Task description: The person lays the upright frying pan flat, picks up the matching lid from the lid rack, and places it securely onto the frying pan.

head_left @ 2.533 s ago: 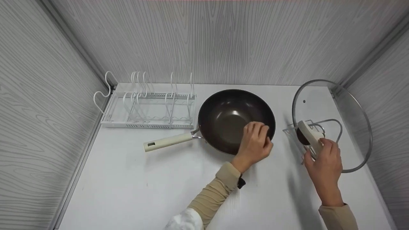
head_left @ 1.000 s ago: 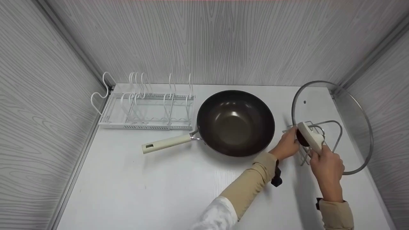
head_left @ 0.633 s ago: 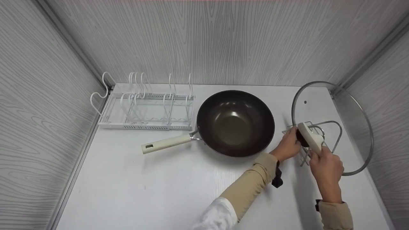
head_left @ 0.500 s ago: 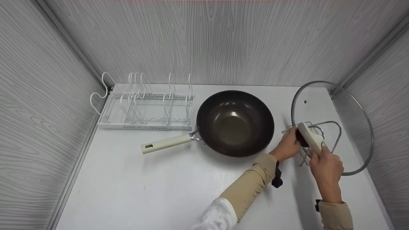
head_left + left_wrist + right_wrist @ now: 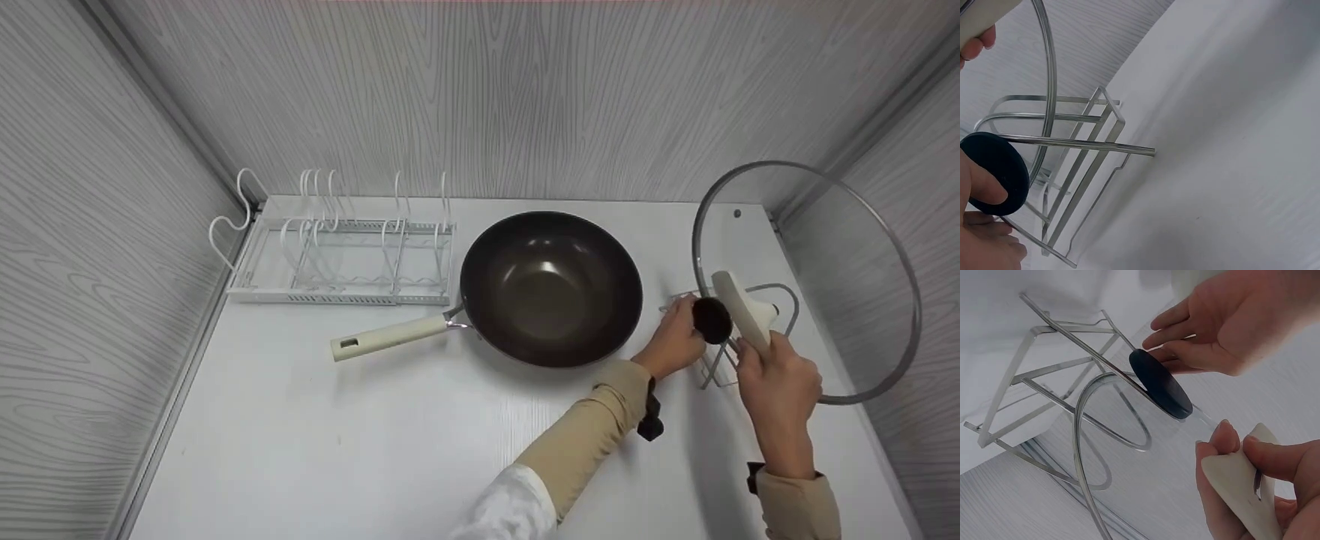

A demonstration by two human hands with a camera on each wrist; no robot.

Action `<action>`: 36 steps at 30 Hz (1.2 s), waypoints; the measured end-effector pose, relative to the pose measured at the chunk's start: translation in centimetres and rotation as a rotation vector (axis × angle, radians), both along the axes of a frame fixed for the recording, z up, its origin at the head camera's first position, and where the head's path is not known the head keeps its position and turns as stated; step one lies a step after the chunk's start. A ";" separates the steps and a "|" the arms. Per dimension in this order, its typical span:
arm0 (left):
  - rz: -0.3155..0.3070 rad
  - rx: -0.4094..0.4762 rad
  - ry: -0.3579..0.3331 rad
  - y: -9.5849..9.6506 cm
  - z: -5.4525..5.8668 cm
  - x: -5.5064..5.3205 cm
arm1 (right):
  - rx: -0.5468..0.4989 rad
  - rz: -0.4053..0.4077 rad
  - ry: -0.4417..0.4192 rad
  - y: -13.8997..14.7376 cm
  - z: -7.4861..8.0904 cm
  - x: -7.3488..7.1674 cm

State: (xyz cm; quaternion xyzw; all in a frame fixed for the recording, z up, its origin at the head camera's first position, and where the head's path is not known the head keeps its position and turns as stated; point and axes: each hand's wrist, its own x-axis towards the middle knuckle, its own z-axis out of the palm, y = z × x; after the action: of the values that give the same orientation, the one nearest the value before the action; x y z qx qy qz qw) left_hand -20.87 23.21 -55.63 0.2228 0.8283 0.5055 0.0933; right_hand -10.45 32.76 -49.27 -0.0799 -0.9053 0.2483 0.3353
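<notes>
In the head view, my right hand point(image 5: 780, 382) grips the cream handle point(image 5: 741, 309) of a clear glass pan lid point(image 5: 814, 277) with a grey rim. The lid is tilted over a silver wire lid rack point(image 5: 793, 306) at the table's right side. My left hand point(image 5: 673, 341) holds the rack's near left part. Seen from the left wrist, the thumb presses on the rack's dark round disc point(image 5: 1002, 171), with the other fingers by the wire below it. In the right wrist view the lid's rim point(image 5: 1079, 439) passes among the rack's wires.
A dark wok point(image 5: 551, 292) stands mid-table, its cream handle point(image 5: 390, 337) pointing left. Farther left is a white wire rack point(image 5: 341, 298) with several upright loops. Grey wood-patterned walls point(image 5: 487, 97) close off the back and both sides.
My left hand has gone from the wok to the lid rack and stayed there. During the last half second, my right hand has moved the lid up and rightward, apart from the dark disc.
</notes>
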 end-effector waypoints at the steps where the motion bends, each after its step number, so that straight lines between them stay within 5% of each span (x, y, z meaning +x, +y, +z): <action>1: 0.013 0.010 -0.012 0.0 0.2 0.0 | 0.001 0.005 0.016 0.0 0.2 0.0; 9: 0.078 0.127 -0.050 -0.2 1.7 0.4 | 0.049 0.020 0.141 -0.2 1.9 -0.1; 14: 0.082 0.146 -0.016 -1.1 2.6 1.0 | 0.036 0.001 0.189 -0.4 2.9 0.0; 28: -0.035 0.282 0.313 -6.1 7.0 2.6 | -0.147 0.085 0.230 -2.1 5.7 2.1; 36: -0.063 0.154 0.611 -10.3 7.7 3.2 | -0.217 0.167 0.335 -3.6 6.4 2.9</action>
State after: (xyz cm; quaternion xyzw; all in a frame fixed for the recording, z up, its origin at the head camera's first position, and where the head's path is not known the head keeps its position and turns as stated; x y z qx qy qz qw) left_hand -17.69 12.92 -47.96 0.3963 0.7702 0.4730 -0.1615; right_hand -7.56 29.12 -42.90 0.0023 -0.8084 0.3809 0.4489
